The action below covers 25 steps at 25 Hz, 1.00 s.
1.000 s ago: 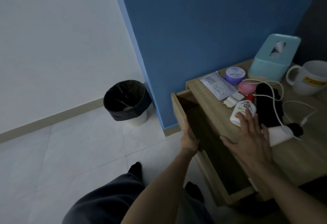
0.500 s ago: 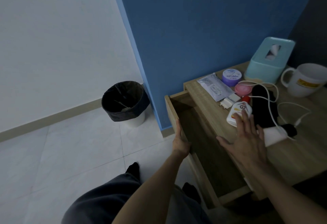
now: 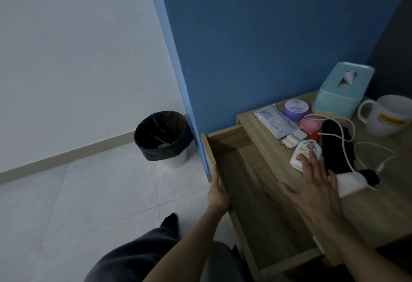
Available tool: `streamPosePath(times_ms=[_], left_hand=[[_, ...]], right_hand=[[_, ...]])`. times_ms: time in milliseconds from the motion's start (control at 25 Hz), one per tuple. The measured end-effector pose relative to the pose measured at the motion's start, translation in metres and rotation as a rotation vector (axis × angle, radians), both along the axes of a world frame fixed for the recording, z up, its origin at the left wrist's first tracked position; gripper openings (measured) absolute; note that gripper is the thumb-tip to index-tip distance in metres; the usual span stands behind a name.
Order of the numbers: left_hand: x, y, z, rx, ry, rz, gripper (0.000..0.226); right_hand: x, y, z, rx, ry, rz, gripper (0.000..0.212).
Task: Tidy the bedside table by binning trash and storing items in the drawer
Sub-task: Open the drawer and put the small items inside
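Observation:
The wooden bedside table (image 3: 374, 206) has its drawer (image 3: 252, 194) pulled far out, and the inside looks bare. My left hand (image 3: 217, 194) grips the drawer's front panel. My right hand (image 3: 316, 188) hovers flat with fingers spread over the table's front edge, fingertips over a white bottle (image 3: 304, 151) with a red cap. Behind it lie a foil packet (image 3: 275, 121), a purple jar (image 3: 296, 107), a pink lid (image 3: 311, 124), white plug pieces (image 3: 293, 138), black socks (image 3: 336, 145) and a white cable (image 3: 365, 148).
A bin (image 3: 163, 137) lined with a black bag stands on the tiled floor left of the table, by the blue wall. A teal tissue box (image 3: 341, 91) and a white mug (image 3: 390, 115) sit at the table's back. My knee is below.
The drawer has slid further out under my left hand. My right hand stayed spread over the table near the white bottle.

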<state>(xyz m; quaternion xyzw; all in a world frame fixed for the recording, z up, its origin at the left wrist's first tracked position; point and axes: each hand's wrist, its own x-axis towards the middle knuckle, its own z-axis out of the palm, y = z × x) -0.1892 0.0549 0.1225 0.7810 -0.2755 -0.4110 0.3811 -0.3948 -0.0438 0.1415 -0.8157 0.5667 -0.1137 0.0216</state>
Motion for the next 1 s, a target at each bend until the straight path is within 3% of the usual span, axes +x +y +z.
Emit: streamPosePath(times_ms=[120,200,320,440,600,840,1000], left_hand=[[-0.018,-0.012,0.018,-0.001,-0.272,0.106,0.083],[-0.036,-0.029,0.036,-0.114,-0.401,0.008,0.077],[-0.065,-0.063,0.06,-0.252,-0.374,-0.193,0.065],[-0.098,-0.096,0.069,-0.249,-0.323,-0.359,0.049],[-0.128,-0.126,0.061,-0.088,-0.379,-0.466,0.06],[-0.138,-0.144,0.056,-0.082,-0.552,-0.534,0.064],[-0.141,-0.152,0.061,-0.082,-0.547,-0.606,0.064]], right_hand=[[-0.002,0.001,0.0,0.009,0.002,0.02,0.09],[-0.002,0.002,0.002,0.008,-0.108,0.019,0.081],[-0.01,-0.012,0.017,-0.097,-0.4,-0.058,0.068],[-0.032,-0.045,0.036,-0.12,-0.499,-0.236,0.046],[-0.049,-0.076,0.038,0.065,-0.387,-0.256,0.027],[-0.065,-0.086,0.034,0.284,-0.293,-0.403,0.058],[-0.065,-0.092,0.05,0.34,-0.262,-0.535,0.046]])
